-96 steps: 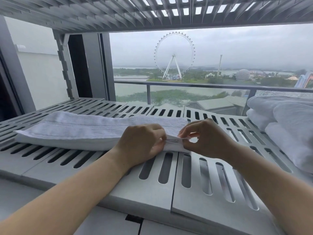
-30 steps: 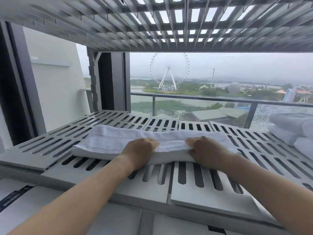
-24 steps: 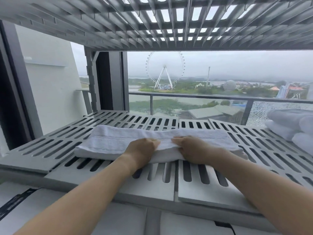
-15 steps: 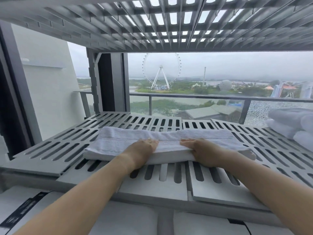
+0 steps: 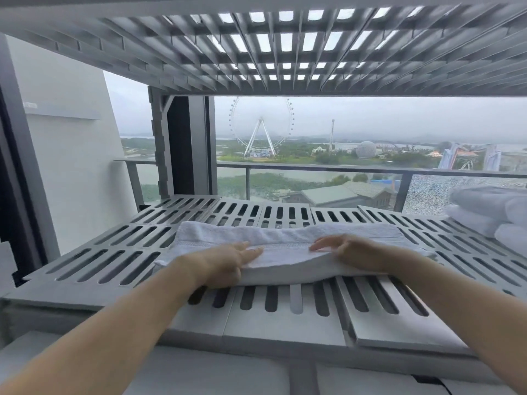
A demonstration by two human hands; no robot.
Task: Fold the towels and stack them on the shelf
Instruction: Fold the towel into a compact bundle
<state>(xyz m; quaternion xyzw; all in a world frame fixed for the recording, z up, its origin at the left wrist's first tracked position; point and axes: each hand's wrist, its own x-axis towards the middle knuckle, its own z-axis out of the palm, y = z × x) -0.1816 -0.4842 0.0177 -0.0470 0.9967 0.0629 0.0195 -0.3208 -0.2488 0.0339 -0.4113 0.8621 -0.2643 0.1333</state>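
- Slatted grey shelf (image 5: pixel 114 260) fills the lower frame.
- Left hand (image 5: pixel 225 260) and right hand (image 5: pixel 353 252) – fingers flat, spread, gripping nothing – press on the folded white towel (image 5: pixel 285 240), mid-frame.
- Folded towels (image 5: pixel 493 215) stacked at right edge.
- Ferris wheel (image 5: pixel 261 126) beyond, upper centre.

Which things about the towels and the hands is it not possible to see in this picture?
All in the head view:
- Stack of towels: cut off by the right edge, so their number is unknown.
- Folded towel: its layers cannot be counted; the left hand and right hand cover parts of its near edge.
- Thumbs and palms: hidden under the hands, so the grip is unclear.
- Slotted shelf: the right end is out of frame.
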